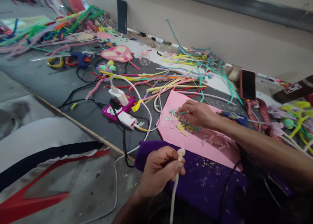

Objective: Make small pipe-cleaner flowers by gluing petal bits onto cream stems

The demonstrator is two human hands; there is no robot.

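A cream fuzzy stem (174,191) with a small knob at its top is pinched between the thumb and fingers of my left hand (160,171), above the purple cloth (195,178). My right hand (195,113) reaches over the pink sheet (171,132), its fingers bent down at the small cut pieces. Green and yellow bits (182,127) lie by its fingertips, and pink bits (215,141) lie nearer the sheet's right part. Whether the right fingertips hold a piece is too small to tell.
A purple power strip (110,114) with white plugs and cables sits left of the sheet. Long coloured stems (156,82) lie behind it. A blue glue gun (81,59) is at the left, a phone (248,85) at the right. A person's white-clad leg (49,142) is at lower left.
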